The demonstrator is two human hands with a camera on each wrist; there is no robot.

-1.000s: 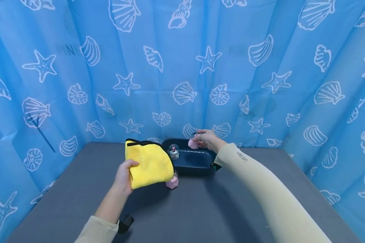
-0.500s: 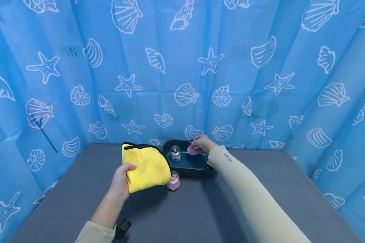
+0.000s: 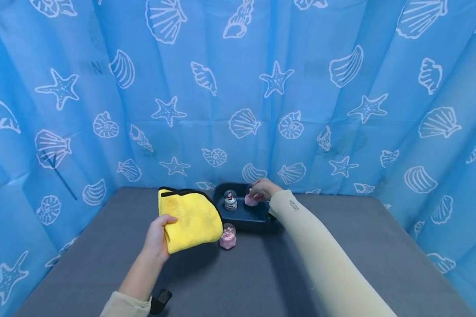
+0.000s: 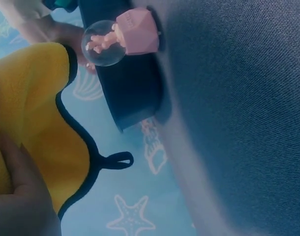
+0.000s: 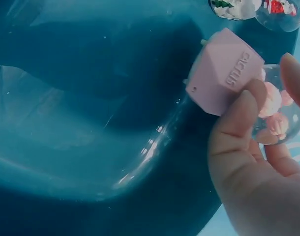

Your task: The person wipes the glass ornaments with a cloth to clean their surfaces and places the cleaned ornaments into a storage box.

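Observation:
My left hand (image 3: 158, 237) grips a folded yellow towel (image 3: 193, 223) with black edging, raised over the table. In the left wrist view, the towel (image 4: 37, 118) shows a small black hanging loop. My right hand (image 3: 266, 189) holds a pink snow globe (image 3: 251, 201) inside a dark blue tray (image 3: 246, 224) at the back. In the right wrist view, fingers and thumb are around this globe (image 5: 224, 73), its faceted base marked "CACTUS" close over the tray floor. A white-based snow globe (image 3: 230, 203) with a red figure stands at the tray's left.
Another pink snow globe (image 3: 228, 240) stands on the grey table (image 3: 341, 255) in front of the tray, beside the towel's edge. A blue curtain (image 3: 238, 88) with white shells and starfish hangs behind and along both sides.
My right hand has lowered the pink snow globe slightly toward the tray floor and moved a little left. My left hand keeps its grip on the towel, nearly still.

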